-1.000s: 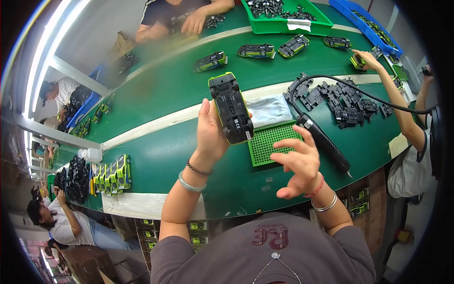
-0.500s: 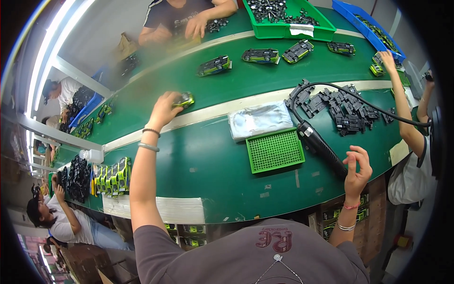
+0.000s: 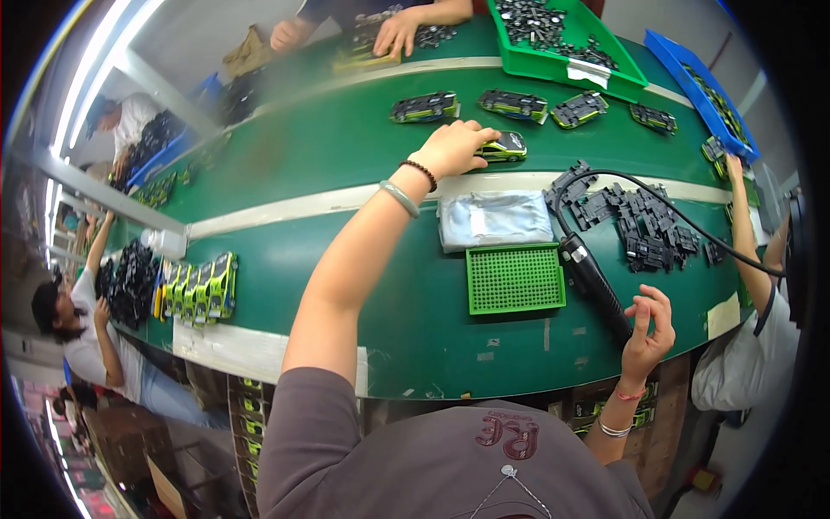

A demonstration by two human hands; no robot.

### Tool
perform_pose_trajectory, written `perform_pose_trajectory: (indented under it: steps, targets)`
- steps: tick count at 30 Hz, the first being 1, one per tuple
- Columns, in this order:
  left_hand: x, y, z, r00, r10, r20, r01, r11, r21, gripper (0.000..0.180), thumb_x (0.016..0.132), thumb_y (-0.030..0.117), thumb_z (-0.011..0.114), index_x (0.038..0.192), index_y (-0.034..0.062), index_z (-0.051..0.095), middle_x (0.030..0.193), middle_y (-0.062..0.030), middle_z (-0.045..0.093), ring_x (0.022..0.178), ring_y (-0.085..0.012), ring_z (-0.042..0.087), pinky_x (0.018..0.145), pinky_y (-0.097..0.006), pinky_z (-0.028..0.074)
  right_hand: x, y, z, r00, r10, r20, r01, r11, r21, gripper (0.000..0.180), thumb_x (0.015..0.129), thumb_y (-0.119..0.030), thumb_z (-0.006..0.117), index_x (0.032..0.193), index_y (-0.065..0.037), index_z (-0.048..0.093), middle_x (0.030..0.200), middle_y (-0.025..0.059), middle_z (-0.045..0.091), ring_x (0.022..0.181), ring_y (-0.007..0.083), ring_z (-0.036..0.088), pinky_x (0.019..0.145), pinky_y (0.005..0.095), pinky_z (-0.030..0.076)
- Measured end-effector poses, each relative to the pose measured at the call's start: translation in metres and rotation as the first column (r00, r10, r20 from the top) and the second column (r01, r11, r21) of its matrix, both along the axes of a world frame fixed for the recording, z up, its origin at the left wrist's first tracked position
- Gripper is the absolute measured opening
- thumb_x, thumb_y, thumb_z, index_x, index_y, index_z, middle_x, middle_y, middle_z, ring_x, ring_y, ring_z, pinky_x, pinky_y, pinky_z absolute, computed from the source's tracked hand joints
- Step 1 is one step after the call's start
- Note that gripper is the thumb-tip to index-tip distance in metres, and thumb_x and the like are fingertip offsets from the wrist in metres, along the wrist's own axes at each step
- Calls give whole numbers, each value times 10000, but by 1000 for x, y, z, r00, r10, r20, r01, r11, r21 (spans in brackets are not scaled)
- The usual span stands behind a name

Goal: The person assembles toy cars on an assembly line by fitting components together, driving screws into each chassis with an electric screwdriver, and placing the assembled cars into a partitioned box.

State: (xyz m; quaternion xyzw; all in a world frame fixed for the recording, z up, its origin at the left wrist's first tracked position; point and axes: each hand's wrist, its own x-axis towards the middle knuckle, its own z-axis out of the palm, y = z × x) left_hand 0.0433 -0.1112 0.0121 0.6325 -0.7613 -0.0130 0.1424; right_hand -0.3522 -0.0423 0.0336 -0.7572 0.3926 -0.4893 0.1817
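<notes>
My left hand (image 3: 454, 149) reaches across to the far strip of the bench, its fingers closed round the back end of a green and black toy car (image 3: 505, 147). That car is roof up, and my fingers hide part of it. Just beyond it, several toy cars such as this one (image 3: 513, 104) lie with their black undersides up. My right hand (image 3: 648, 333) is raised over the near right of the bench, fingers loosely bent and apart, holding nothing. Beside it lies a black corded electric screwdriver (image 3: 596, 285).
Black chassis parts (image 3: 644, 229) are heaped right of a plastic-wrapped packet (image 3: 494, 219) and a green perforated tray (image 3: 516, 278). Car shells (image 3: 203, 288) stand in a row at left. A green bin (image 3: 571, 73) and a blue bin (image 3: 700, 91) sit at the back. Co-workers' hands (image 3: 396, 35) work nearby.
My left hand has moved right along the far strip, taking the toy car with it to just in front of the upturned cars. My right hand has hardly moved.
</notes>
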Motion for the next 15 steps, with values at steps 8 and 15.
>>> perform_pose_trajectory:
  steps: [8, 15]
  targets:
    - [145, 231, 46, 721, 591, 362, -650, 758, 58, 401, 737, 92, 663, 1111, 158, 532, 992, -120, 591, 951, -301, 566, 811, -403, 469, -32, -12, -15, 999, 33, 3, -33, 996, 79, 231, 932, -96, 433, 897, 70, 588, 954, 155, 622, 728, 163, 549, 685, 273, 455]
    - [-7, 634, 84, 97, 995, -23, -977, 91, -191, 426, 794, 83, 639, 1195, 121, 498, 1124, -75, 567, 1043, -210, 543, 886, -320, 438, -29, -45, -8, 955, 217, -202, -195, 973, 123, 291, 934, -190, 479, 1033, 53, 604, 858, 105, 622, 794, 170, 557, 765, 277, 444]
